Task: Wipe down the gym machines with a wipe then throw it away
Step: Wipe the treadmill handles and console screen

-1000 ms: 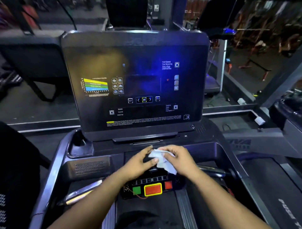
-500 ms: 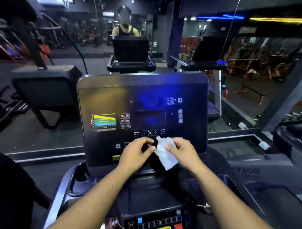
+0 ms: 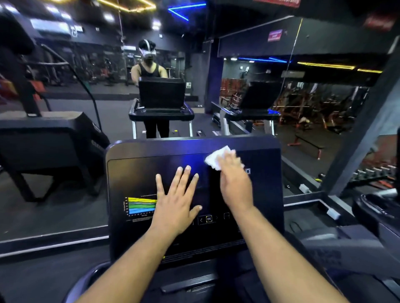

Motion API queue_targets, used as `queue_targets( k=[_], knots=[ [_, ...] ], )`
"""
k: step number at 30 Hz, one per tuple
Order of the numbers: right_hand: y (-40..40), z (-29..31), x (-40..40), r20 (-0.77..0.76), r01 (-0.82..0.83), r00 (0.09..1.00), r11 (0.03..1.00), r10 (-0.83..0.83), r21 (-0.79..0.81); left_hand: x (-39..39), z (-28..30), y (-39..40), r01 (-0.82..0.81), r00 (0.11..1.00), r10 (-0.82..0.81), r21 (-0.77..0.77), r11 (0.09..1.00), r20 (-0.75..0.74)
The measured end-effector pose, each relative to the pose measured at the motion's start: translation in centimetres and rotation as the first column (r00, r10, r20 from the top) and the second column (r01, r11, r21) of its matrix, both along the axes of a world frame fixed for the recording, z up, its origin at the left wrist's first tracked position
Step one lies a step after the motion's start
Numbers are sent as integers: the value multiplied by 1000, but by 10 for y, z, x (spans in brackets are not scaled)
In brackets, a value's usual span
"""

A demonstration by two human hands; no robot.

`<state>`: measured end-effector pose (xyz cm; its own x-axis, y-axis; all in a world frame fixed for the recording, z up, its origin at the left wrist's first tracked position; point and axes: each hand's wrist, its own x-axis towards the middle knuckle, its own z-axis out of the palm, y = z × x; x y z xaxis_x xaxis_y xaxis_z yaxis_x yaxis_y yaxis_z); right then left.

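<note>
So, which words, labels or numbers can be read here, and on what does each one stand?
"OK": on the yellow-framed button low on the treadmill console screen, between two arrow marks.
Small print under the coloured chart on that screen: too small to read.
Red sign on the wall, upper right: blurred, not readable.
Red banner at the top edge: blurred, cut off.
The wipe bears no print that shows.

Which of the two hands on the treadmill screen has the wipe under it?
The right hand, up near the top right of the console screen, presses the white wipe. The left hand lies bare, fingers spread flat mid-screen beside the coloured graph.
</note>
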<state>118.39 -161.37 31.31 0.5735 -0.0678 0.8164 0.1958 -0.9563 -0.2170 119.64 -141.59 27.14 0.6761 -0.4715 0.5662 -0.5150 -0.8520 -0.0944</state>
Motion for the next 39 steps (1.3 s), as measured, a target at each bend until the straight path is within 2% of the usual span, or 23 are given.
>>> queue_targets(
  k=[2,5,7,9,11,14,16,17,19,22,23,25,28,30,33,36,39],
  knots=[
    [6,-26,1,-135,-97,987,991,84,-89,0,-4,0,12,1000,-12,6,1000,14],
    [0,-45,1,-220,-178,965,975,146,-135,6,-7,4,6,999,-7,15,1000,41],
    [-12,-47,2,-277,-180,955,954,110,-242,7,-7,4,-8,999,6,40,999,51],
    [-35,-46,6,-296,-118,955,920,2,-373,9,-7,1,-18,997,13,59,998,82],
    [-67,-35,13,-287,20,951,947,-118,-321,13,0,-6,-36,994,29,62,997,105],
    [-97,-14,21,-388,227,891,972,-235,-66,21,13,-23,-57,993,49,67,996,111],
    [-84,-12,19,-421,143,889,983,-179,-116,25,16,-38,-65,991,56,66,996,122],
    [-74,-16,17,-423,28,899,978,-116,-208,25,16,-44,-71,990,63,55,996,124],
    [-68,-25,16,-398,-147,917,905,-27,-400,26,15,-52,-80,989,75,36,996,128],
    [-106,-16,24,-311,-133,950,854,-35,-503,27,12,-56,-96,986,90,34,995,141],
    [-121,-11,26,-293,-82,954,878,-68,-471,27,12,-55,-99,985,93,35,994,142],
    [-150,-1,27,-316,51,937,950,-152,-308,27,14,-57,-108,985,102,34,994,142],
    [-155,-7,15,-376,158,906,979,-195,-125,26,13,-58,-121,985,115,33,992,131],
    [-140,-31,-2,-427,95,895,990,-130,-101,25,12,-58,-127,983,123,23,992,134],
    [-125,-62,-15,-451,38,886,987,-107,-159,26,13,-60,-136,982,131,23,990,138],
    [-137,-38,2,-415,43,901,979,-123,-198,24,16,-65,-113,985,107,37,993,138],
    [-148,11,28,-382,135,905,978,-186,-157,23,18,-77,-95,989,87,65,993,122]
  ],
)
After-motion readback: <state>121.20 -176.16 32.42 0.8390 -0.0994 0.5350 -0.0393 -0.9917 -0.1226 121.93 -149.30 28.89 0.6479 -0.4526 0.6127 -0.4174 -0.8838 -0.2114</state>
